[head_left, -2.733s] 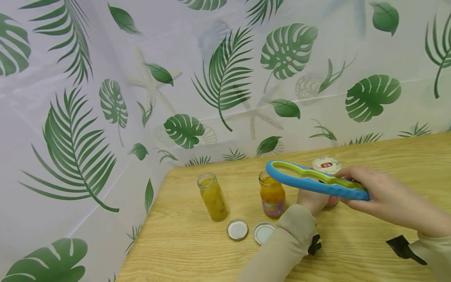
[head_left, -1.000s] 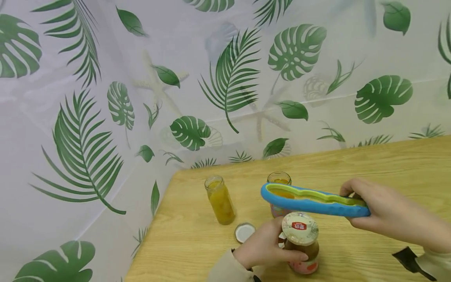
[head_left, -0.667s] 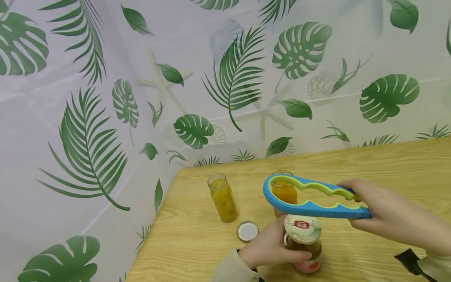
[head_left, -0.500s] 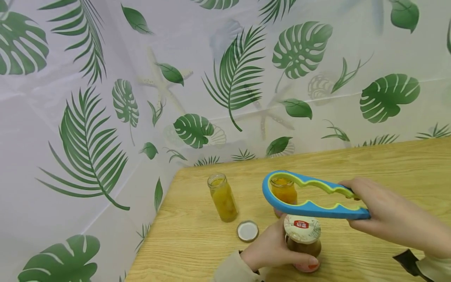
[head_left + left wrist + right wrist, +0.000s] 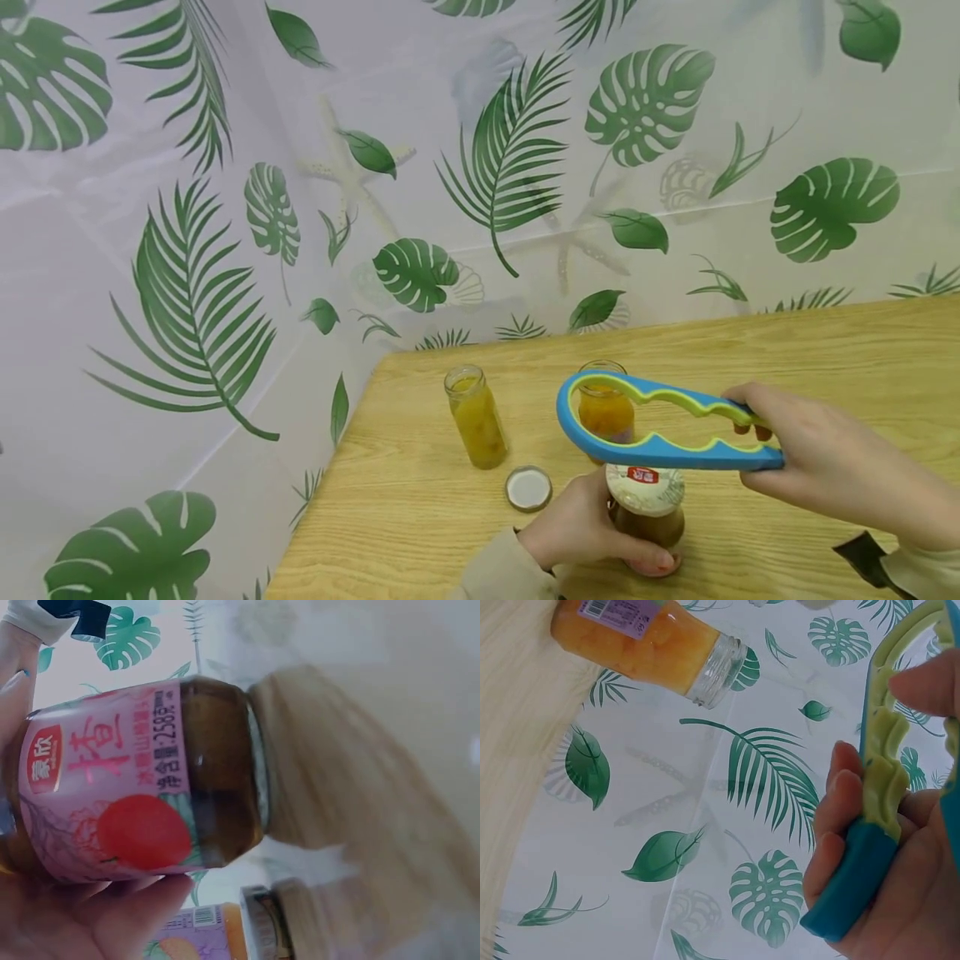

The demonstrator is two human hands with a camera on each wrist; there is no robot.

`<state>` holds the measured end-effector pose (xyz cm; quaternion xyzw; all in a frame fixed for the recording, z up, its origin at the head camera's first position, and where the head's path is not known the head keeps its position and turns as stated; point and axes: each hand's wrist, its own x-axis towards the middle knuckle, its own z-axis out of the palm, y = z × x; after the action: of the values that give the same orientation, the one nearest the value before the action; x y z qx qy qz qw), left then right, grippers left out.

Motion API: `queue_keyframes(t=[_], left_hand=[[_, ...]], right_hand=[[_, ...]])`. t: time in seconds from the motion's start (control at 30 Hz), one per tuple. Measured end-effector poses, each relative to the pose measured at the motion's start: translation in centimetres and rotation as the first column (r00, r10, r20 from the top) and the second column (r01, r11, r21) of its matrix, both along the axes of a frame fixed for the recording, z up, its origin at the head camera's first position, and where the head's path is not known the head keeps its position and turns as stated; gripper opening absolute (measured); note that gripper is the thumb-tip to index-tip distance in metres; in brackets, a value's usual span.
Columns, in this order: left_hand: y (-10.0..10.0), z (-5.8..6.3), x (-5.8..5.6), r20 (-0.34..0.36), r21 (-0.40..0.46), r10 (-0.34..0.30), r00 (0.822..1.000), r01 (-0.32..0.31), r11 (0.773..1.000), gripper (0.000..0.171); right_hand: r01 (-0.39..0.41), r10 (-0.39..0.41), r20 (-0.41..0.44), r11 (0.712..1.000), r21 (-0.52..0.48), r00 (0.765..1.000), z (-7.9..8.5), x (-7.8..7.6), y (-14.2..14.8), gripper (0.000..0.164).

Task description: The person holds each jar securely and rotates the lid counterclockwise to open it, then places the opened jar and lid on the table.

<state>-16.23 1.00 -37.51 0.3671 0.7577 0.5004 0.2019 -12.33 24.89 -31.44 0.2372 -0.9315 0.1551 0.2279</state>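
My left hand (image 5: 573, 521) grips a small jar (image 5: 647, 530) with brown contents, standing near the table's front. It has a pink label (image 5: 82, 780) with a red fruit on it, and a cream lid (image 5: 647, 492) with a red logo. Above and just behind that lid, my right hand (image 5: 825, 467) holds a blue jar opener (image 5: 660, 455) by its handle end. Its arms stand spread, showing the scalloped green lining (image 5: 885, 742). In the head view the opener's loop frames an open jar of orange fruit (image 5: 606, 412) behind it.
A tall open jar with yellow contents (image 5: 480, 425) stands left on the wooden table (image 5: 390, 500). A loose lid (image 5: 528, 488) lies upside down in front of it. Leaf-patterned sheeting (image 5: 330, 250) rises along the back and left edges.
My left hand has brought the pink-labelled jar forward from farther back. The opener's arms, nearly together a second ago, are spread apart. A second loose lid has gone out of sight.
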Motion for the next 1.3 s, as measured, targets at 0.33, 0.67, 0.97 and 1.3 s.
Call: queue_keyframes(t=[0.33,0.67,0.97,1.3], left_hand=[[0.2,-0.5,0.0,0.066,0.040,0.040,0.997,-0.043,0.998,0.053],[-0.3,0.1,0.0,0.003,0.127,0.174,0.985,-0.173,0.977,0.055],[-0.7,1.2,-0.2,0.016,0.330,0.287,0.958,-0.276,0.903,0.045],[-0.7,1.4,-0.6,-0.106,0.375,0.367,0.924,-0.304,0.876,0.054]], right_hand=[[-0.010,0.010,-0.038,1.000,0.002,0.999,-0.2,0.0,0.2,0.053],[-0.020,0.020,-0.073,1.000,0.005,0.997,0.2,-0.2,0.1,0.056],[0.014,-0.012,-0.050,0.999,0.036,0.999,0.5,-0.1,0.3,0.057],[0.032,-0.035,0.069,0.998,0.057,0.997,0.5,-0.1,0.4,0.054]])
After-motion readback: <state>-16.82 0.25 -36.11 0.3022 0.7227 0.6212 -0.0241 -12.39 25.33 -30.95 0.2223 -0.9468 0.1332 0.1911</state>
